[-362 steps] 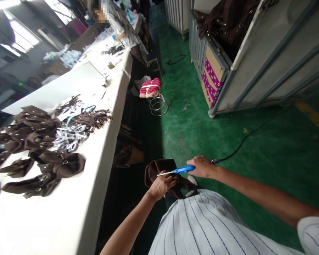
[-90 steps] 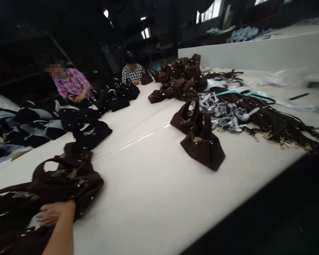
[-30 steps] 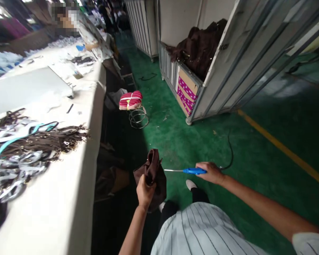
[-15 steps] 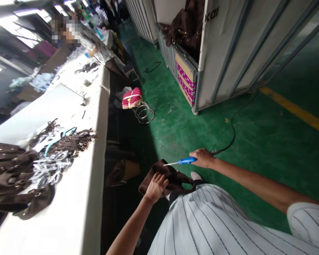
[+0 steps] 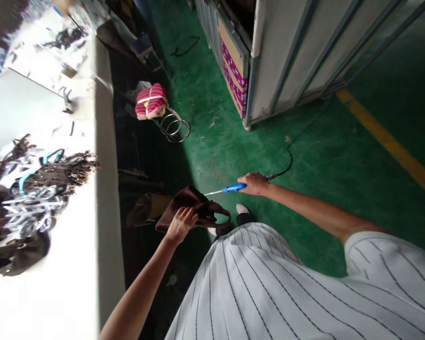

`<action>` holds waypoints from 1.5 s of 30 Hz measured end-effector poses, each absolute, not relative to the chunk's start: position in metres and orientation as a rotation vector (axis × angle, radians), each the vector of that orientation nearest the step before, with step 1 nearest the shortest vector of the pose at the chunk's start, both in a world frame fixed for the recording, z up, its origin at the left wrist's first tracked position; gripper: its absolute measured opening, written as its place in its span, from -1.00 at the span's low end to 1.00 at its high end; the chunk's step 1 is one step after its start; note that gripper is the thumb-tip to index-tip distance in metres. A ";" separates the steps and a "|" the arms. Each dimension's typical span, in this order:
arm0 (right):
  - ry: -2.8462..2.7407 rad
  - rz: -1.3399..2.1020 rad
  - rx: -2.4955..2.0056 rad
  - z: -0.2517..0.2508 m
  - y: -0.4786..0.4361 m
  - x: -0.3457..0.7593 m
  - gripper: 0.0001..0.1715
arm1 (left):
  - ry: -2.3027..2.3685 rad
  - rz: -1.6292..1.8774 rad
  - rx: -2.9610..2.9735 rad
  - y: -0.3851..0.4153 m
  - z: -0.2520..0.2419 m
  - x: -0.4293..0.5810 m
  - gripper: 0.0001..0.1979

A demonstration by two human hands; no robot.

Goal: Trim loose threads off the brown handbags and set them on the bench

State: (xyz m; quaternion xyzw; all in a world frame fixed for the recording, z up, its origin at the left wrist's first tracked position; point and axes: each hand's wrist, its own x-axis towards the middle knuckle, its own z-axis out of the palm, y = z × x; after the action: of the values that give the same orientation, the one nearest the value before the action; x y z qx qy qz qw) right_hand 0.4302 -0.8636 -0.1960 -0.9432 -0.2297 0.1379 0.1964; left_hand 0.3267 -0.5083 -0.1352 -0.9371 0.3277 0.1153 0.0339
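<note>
A dark brown handbag (image 5: 188,196) with a looped handle hangs low in front of me, beside the table. My left hand (image 5: 182,225) grips it from the near side, fingers bent over the fabric; the thumb is hidden. My right hand (image 5: 254,183) is closed around a blue air blow gun (image 5: 234,187) with a thin metal nozzle. The nozzle points left, its tip at the bag's upper edge; whether it touches cannot be made out. From the back of the gun a black hose (image 5: 289,163) trails onto the floor.
At left, a white table (image 5: 67,293) carries brown bags (image 5: 30,252) and piled straps (image 5: 65,172). A stool with a red striped cushion (image 5: 151,101) stands beside it. Ahead is a wheeled, barred cart (image 5: 279,61) on the green floor (image 5: 219,151).
My view has tipped downward and shifted right. The bag and left hand have moved slightly left of the blow gun, so the nozzle tip now lies at the bag's edge instead of over it.
</note>
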 end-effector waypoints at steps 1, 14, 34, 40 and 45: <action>-0.635 0.396 -2.645 -0.196 -0.869 0.431 -0.76 | 0.983 0.352 -2.911 -0.504 -0.134 0.328 -0.89; -0.377 0.305 -2.605 -0.216 -0.868 0.406 -0.78 | -0.712 -0.144 -3.372 -0.464 -0.160 0.337 -0.61; -1.070 0.369 -2.331 -0.199 -0.777 0.423 -0.88 | -2.320 -1.015 -2.988 -0.443 -0.149 0.280 -0.52; -1.207 0.416 -2.271 -0.184 -0.767 0.402 -0.87 | -2.445 -1.174 -2.799 -0.439 -0.145 0.264 -0.52; -1.067 0.380 -2.265 -0.195 -0.774 0.422 -0.84 | -2.555 -1.308 -2.789 -0.436 -0.136 0.243 -0.49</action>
State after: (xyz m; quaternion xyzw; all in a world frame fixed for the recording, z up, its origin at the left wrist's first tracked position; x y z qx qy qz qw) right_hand 0.4225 -0.7742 -0.1949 -0.8534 -0.4018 0.1430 0.2998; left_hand 0.2425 -0.4360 -0.1361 -0.6333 -0.5802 -0.2972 -0.4171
